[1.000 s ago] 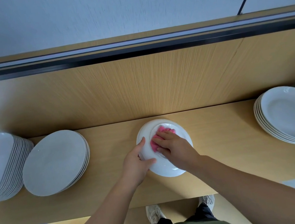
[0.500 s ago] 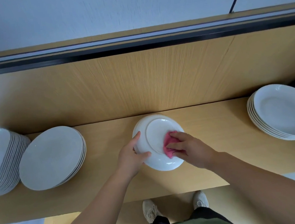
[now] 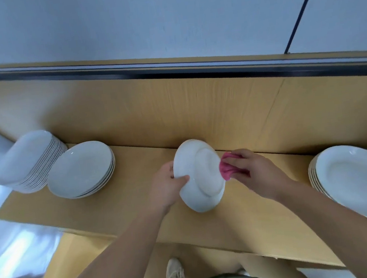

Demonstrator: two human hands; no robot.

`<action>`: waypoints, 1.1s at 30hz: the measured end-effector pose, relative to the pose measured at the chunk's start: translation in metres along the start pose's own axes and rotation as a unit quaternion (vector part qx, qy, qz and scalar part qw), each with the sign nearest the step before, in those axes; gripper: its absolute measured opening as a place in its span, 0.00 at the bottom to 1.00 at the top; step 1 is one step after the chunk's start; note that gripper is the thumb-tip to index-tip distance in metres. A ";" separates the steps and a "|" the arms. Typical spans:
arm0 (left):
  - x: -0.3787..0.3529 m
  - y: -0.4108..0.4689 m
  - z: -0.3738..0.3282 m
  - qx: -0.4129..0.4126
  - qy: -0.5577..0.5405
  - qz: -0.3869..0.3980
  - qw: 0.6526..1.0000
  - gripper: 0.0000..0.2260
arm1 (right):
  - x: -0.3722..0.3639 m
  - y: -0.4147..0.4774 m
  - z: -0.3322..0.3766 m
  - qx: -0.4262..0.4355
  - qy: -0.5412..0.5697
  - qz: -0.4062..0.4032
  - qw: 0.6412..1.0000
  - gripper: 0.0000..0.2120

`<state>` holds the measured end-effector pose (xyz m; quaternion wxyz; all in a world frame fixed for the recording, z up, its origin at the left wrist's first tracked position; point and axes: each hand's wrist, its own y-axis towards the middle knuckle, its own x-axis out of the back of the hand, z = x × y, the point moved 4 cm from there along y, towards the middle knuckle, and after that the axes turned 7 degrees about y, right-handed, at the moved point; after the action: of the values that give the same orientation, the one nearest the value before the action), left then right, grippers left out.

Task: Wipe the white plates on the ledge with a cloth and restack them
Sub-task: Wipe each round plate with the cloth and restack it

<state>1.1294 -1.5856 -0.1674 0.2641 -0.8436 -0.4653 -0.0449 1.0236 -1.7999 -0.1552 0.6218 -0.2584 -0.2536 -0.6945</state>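
Left hand point(image 3: 164, 187) grips the plate point(image 3: 199, 176) by its left rim, thumb over the upturned underside. Right hand point(image 3: 256, 171) pinches the cloth point(image 3: 225, 169) at the plate's right rim. The nearest stack point(image 3: 82, 169) lies left of the plate.

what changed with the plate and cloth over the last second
The right hand slid the pink cloth across the underside of the plate, from the middle out to its right rim, and the plate looks tipped more toward that hand. The left hand still grips the left rim; the right still pinches the cloth. The left stacks and right stack stayed put on the ledge.
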 end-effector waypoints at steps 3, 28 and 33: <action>-0.015 -0.013 -0.016 -0.014 0.015 -0.024 0.999 0.21 | 0.018 -0.007 0.002 0.023 0.008 -0.024 0.999 0.18; 0.105 -0.053 0.003 -0.134 0.585 -0.241 0.763 0.25 | -0.017 0.040 0.055 0.103 0.029 0.035 0.994 0.18; 0.154 -0.042 0.024 -0.111 0.581 -0.237 0.771 0.27 | -0.041 0.070 0.077 0.107 0.008 0.050 0.993 0.18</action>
<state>1.1780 -1.4385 -0.1219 0.3698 -0.5431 -0.3998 -0.6391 1.1002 -1.7245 -0.1236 0.6820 -0.1976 -0.3079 -0.6333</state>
